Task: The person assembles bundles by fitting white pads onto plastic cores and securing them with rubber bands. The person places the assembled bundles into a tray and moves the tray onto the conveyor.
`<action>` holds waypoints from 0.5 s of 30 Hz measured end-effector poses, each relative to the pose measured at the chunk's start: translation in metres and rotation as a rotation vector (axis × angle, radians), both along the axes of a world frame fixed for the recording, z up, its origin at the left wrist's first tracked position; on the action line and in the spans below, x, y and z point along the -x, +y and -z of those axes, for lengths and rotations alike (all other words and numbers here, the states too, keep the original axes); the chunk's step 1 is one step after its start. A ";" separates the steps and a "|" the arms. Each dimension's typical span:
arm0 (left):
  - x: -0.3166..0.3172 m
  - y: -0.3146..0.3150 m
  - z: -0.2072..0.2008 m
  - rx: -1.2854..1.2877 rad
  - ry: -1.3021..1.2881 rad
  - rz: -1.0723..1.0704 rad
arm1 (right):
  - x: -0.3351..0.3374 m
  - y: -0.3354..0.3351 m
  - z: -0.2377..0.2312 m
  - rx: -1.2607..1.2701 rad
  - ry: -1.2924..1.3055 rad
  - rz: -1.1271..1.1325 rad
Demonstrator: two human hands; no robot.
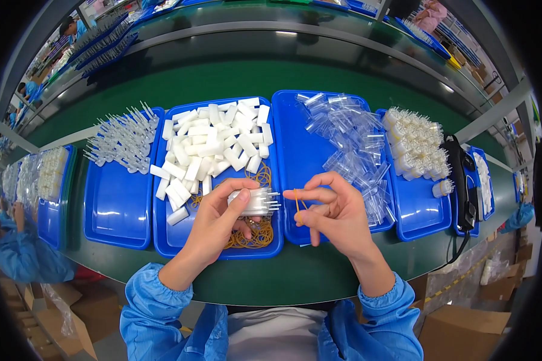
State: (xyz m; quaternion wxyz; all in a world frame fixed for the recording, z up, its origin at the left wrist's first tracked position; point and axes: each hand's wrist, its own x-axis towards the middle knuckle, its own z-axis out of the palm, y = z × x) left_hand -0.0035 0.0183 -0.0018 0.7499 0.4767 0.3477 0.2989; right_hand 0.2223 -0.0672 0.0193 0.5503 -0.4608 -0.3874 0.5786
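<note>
My left hand [212, 218] is closed around a bundle of white thin-tipped plastic pieces [260, 203], its tips pointing right. To the right of it, my right hand [342, 212] holds a tan rubber band [297, 201] looped over the fingers and thumb, apart from the bundle. Beneath my left hand, a blue tray [180, 242] holds white foam-like blocks [208, 144] and a heap of rubber bands [256, 236]. Behind my right hand lie clear plastic tubes [358, 135] in another blue tray [289, 144].
The far-left tray [115, 210] carries loose thin-tipped white pieces [123, 139]. On the right, a tray [424, 219] holds finished-looking bundles [415, 144], beside a black strap-like object [464, 186]. A green belt [223, 78] runs behind. A co-worker's blue sleeve [33, 256] shows at left.
</note>
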 end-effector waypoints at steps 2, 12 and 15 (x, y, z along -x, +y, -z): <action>-0.001 -0.001 -0.006 0.025 -0.035 0.034 | 0.000 -0.002 0.005 -0.095 -0.189 0.001; -0.007 -0.013 0.003 -0.031 -0.045 0.144 | 0.022 -0.001 -0.004 -0.447 -0.979 -0.052; -0.006 -0.019 0.008 0.178 -0.211 0.203 | 0.026 -0.003 -0.001 -0.440 -1.017 -0.048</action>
